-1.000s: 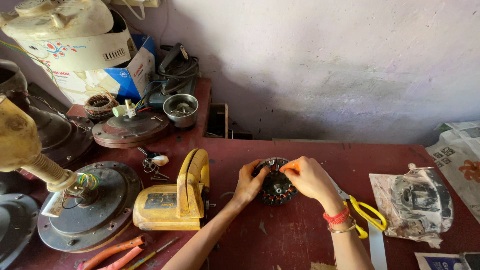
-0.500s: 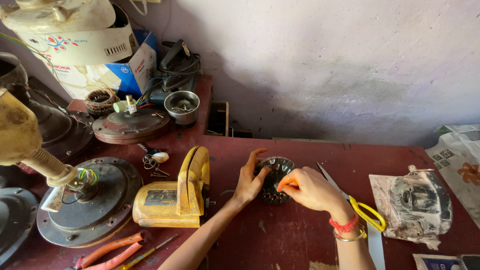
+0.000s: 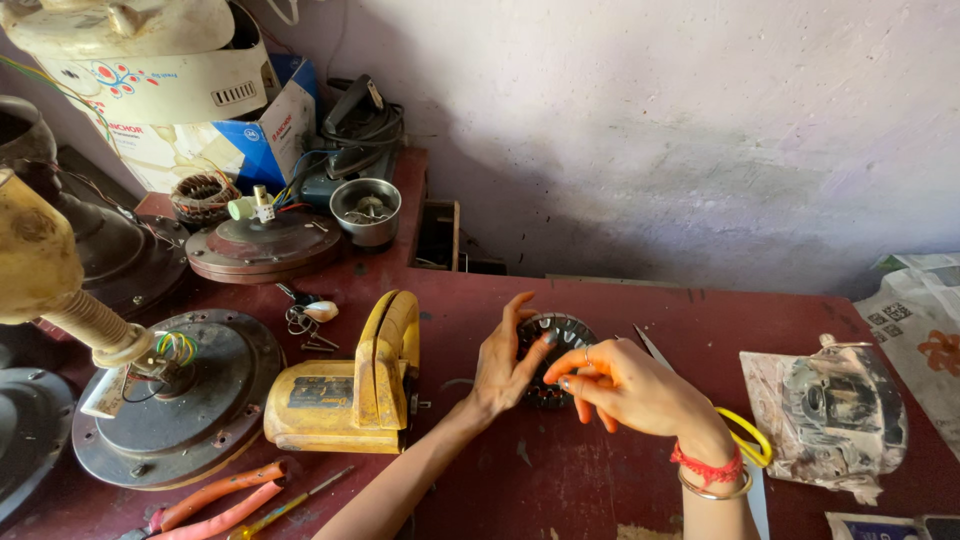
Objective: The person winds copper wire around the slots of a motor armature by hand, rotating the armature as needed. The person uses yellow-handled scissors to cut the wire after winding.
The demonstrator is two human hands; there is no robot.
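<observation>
A round dark motor stator [image 3: 556, 335] with slotted teeth stands on the red table [image 3: 620, 480]. My left hand [image 3: 505, 362] cups its left side, fingers spread against the rim. My right hand [image 3: 625, 385] sits just in front of it with thumb and forefinger pinched together; I cannot tell whether anything thin is between them. A red thread and metal bangles circle my right wrist.
A yellow power tool [image 3: 350, 385] lies left of my hands. Grey fan motor housings [image 3: 190, 400] and red-handled pliers [image 3: 215, 497] are at the left. Yellow-handled scissors [image 3: 745, 440] lie behind my right wrist. A wrapped part on paper [image 3: 830, 410] sits right. A steel bowl [image 3: 366, 210] stands behind.
My right hand has come down from the stator's top rim to in front of it. My left hand's fingers have spread open along the stator's left side.
</observation>
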